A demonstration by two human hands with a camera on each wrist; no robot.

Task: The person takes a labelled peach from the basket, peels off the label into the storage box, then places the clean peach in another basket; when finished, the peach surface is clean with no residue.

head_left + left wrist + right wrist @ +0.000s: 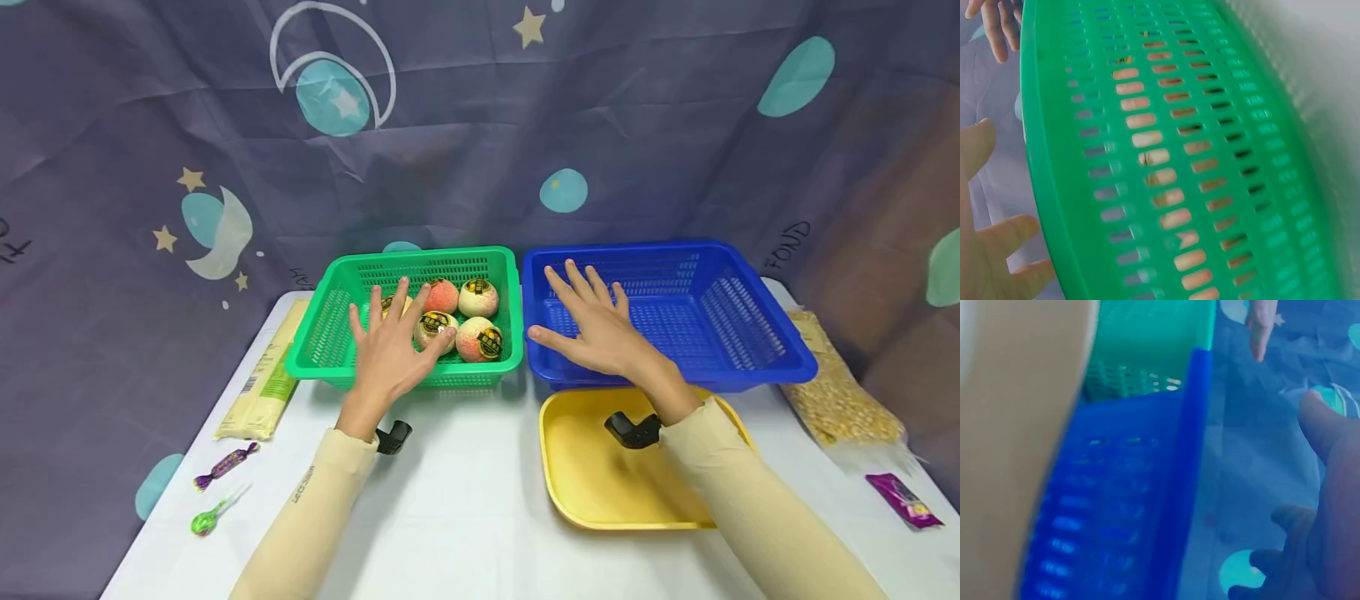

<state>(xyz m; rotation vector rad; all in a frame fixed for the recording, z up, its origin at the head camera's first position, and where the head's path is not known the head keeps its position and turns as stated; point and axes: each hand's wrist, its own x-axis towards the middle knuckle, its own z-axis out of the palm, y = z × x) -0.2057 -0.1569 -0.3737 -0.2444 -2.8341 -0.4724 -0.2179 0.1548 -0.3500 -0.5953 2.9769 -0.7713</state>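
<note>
Five balls (480, 339) seen in green basket (321, 335)

Two baskets and one yellow tray (600, 492) are set on the tabletop (457, 500). The five visible balls are contained in the green basket and partly hidden by the left hand (390, 354), which is spread wide. Their speckled surfaces are coloured cream and pinkish red, and dark labels (490, 342) are borne. The blue basket (675, 325) is placed just beside it; above its front the right hand (600, 333) is held, also splayed. Nothing is grasped by either hand.
</note>
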